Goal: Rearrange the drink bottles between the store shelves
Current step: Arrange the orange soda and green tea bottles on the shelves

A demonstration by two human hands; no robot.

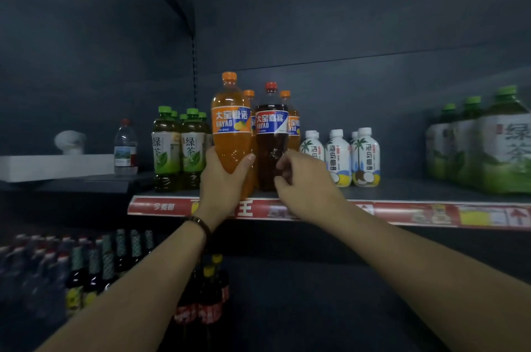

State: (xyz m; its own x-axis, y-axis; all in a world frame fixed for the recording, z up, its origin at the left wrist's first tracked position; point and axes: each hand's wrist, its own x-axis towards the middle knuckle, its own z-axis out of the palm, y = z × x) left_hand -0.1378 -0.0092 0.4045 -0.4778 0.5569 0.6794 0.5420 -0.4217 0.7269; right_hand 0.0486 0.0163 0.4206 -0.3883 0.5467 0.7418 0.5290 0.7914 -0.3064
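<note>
A: Which step is in hand?

B: The left hand (222, 176) has its fingers (247, 160) clamped round the lower body of the orange soda bottle (230, 133), which stands at the front edge of the shelf (402, 193). I judge it is being either set down or lifted off; I cannot tell which.

A: And the other hand?

B: The right hand (301, 179) hovers with fingers loosely curled and apart, holding nothing, just in front of the dark cola bottle (271, 147) (its fingertips look close to the plastic, perhaps touching).

A: Next move?

B: Probably closing those fingers on the cola. The coconut drink bottles (339, 159) stand just right of them, so the grip needs care.
</note>
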